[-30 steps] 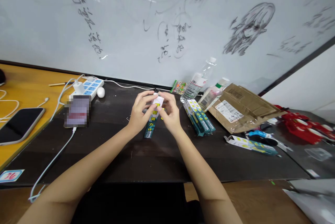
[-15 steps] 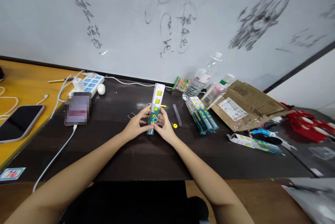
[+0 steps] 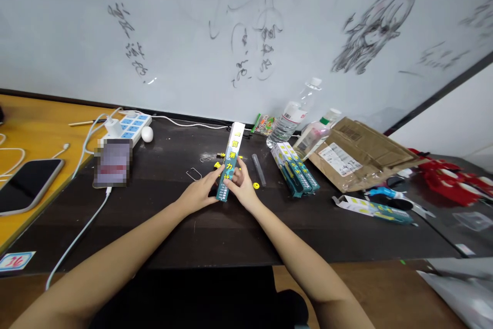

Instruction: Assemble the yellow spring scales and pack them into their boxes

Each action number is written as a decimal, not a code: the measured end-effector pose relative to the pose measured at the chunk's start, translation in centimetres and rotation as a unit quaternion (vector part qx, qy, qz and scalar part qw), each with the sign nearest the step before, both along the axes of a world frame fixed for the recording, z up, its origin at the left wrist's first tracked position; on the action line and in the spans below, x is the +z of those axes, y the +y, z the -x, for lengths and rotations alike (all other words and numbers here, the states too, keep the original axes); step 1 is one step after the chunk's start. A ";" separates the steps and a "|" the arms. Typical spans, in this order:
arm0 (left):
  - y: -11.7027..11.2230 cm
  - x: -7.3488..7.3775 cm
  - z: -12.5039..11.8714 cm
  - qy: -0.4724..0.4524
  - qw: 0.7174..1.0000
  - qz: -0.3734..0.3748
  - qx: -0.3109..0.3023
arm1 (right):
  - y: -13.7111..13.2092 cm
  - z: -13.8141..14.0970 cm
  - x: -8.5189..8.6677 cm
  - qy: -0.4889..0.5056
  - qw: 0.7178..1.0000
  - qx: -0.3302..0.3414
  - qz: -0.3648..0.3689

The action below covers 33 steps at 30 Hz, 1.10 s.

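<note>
Between both hands stands a long, narrow spring scale box (image 3: 232, 152), white at the top and teal below, with yellow characters, leaning slightly to the right. My left hand (image 3: 199, 193) grips its lower left side. On the other side, my right hand (image 3: 244, 189) holds it with the thumb across the front. Around the hands lie a bent wire loop (image 3: 193, 173), a small metal hook (image 3: 208, 158), yellow small parts (image 3: 217, 165), a clear plastic tube (image 3: 259, 170) and a yellow ring-shaped cap (image 3: 256, 185). The box and fingers partly hide the parts behind them.
Two similar boxes (image 3: 296, 170) stand to the right, near a water bottle (image 3: 288, 121), another bottle (image 3: 316, 136) and a cardboard parcel (image 3: 358, 152). Farther right are an opened box (image 3: 373, 209) and scissors (image 3: 400, 198). A power strip (image 3: 135, 129) and phones (image 3: 33, 185) are left.
The box has tilted a little more to the right, and my fingers have shifted along its lower part. Yellow parts behind it show more now. The view has moved slightly.
</note>
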State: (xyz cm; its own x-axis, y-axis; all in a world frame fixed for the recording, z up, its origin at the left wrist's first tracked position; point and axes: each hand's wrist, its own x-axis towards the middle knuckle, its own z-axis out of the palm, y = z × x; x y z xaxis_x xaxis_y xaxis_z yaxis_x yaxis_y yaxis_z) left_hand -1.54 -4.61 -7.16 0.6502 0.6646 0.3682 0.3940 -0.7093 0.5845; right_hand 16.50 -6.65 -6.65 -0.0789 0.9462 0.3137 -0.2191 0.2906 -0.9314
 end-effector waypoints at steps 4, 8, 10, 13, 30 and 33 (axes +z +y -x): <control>-0.1 0.2 -0.2 -0.027 0.999 0.027 -0.012 | 0.0 0.0 0.5 0.013 1.000 -0.008 0.012; -0.2 0.6 -0.4 -0.052 0.997 0.052 -0.034 | 0.0 0.0 0.6 0.031 0.998 -0.037 0.045; -0.3 0.8 -0.4 -0.054 0.996 0.051 -0.041 | 0.0 0.0 0.5 0.030 0.997 -0.045 0.060; -0.3 1.0 -0.3 -0.065 0.995 0.050 -0.048 | -0.1 0.1 0.6 0.024 0.996 -0.050 0.066; -1.5 0.9 -1.4 -0.165 0.979 0.117 -0.040 | 0.1 0.4 0.6 0.180 0.960 -0.024 0.213; -1.6 0.9 -1.2 -0.150 0.984 0.087 -0.035 | 0.1 0.3 0.8 0.188 0.957 -0.053 0.215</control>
State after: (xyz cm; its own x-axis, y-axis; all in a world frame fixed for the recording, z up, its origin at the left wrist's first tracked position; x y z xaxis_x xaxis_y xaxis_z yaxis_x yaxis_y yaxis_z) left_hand -0.29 -6.24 -6.22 0.5768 0.6913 0.4352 0.1389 -0.6080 0.7817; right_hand 16.19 -6.55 -5.89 0.0669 0.9907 -0.1183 -0.5523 -0.0620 -0.8313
